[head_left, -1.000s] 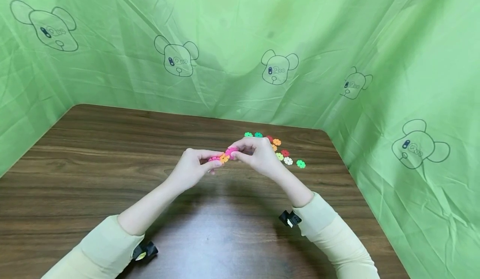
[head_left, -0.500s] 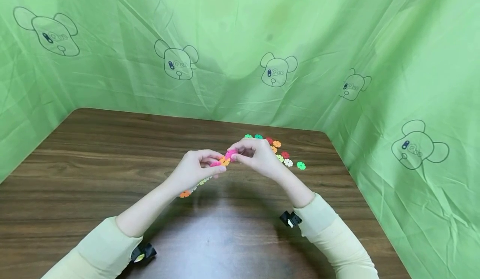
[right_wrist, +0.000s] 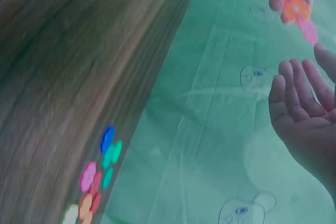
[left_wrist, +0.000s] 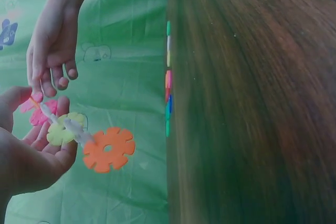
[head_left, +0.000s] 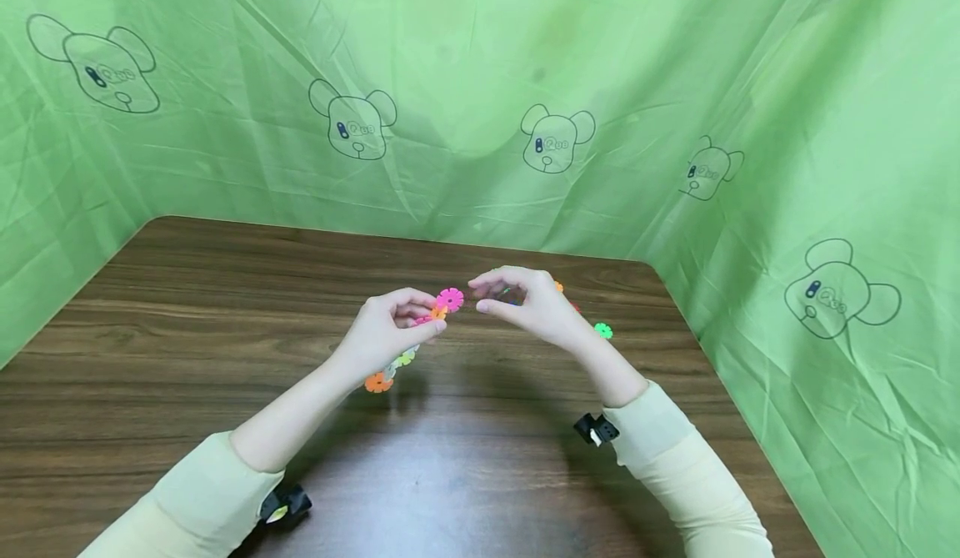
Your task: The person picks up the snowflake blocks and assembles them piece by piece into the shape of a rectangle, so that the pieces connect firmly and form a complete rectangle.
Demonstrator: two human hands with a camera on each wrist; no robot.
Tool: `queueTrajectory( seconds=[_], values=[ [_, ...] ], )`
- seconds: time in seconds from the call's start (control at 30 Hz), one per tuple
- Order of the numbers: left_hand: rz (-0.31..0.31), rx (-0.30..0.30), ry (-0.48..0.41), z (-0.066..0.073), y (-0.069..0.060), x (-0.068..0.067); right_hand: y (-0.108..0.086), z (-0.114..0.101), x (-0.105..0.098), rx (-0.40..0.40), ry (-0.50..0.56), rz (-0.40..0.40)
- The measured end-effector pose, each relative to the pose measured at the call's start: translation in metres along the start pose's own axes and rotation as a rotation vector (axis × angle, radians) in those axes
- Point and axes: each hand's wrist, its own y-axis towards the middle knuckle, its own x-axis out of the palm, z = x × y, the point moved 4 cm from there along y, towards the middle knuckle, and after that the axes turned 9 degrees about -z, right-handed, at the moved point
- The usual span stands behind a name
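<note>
My left hand (head_left: 382, 334) pinches a chain of joined flower-shaped discs between thumb and fingers. A pink disc (head_left: 450, 299) stands at its upper end beside an orange one (head_left: 438, 314). Below the hand hang a yellow-green disc (left_wrist: 61, 129) and, at the lower end, a larger-looking orange disc (left_wrist: 109, 149), with whitish pieces between. Just right of the pink disc, my right hand (head_left: 536, 308) hovers with bent, parted fingers and holds nothing. In the right wrist view a small gap separates its thumb from the chain's pink end (right_wrist: 308, 30).
Loose discs lie on the wooden table (head_left: 225, 291) at the back right, partly behind my right hand: a green one (head_left: 603, 331), a blue one (right_wrist: 107, 139), a pink one (right_wrist: 88, 176) and several others. Green cloth (head_left: 450, 174) with bear drawings surrounds the table.
My right hand has let go of the pink disc and moved right. The left hand has shifted slightly left with the chain, whose lower end now shows more.
</note>
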Motion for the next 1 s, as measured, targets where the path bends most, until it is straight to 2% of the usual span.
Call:
queueTrajectory(
  seconds=[0.13, 0.27, 0.4, 0.63, 0.9, 1.0],
  values=[
    [0.025, 0.002, -0.058, -0.003, 0.0, -0.002, -0.005, 0.009, -0.013, 0.029, -0.014, 0.011],
    [0.019, 0.025, -0.086, -0.004, -0.002, -0.003, -0.009, 0.046, -0.026, 0.048, -0.016, 0.032],
    [0.016, 0.038, -0.105, -0.005, -0.004, -0.004, -0.017, 0.081, -0.039, 0.08, -0.092, 0.061],
    [0.056, 0.066, -0.001, -0.009, -0.007, -0.01, -0.037, 0.116, -0.058, 0.175, -0.153, 0.089],
    [0.043, 0.013, -0.034, -0.014, -0.013, -0.016, -0.062, 0.155, -0.075, 0.231, -0.171, 0.104],
    [0.042, 0.013, -0.045, -0.014, -0.013, -0.017, -0.072, 0.169, -0.079, 0.253, -0.189, 0.095]
  ],
)
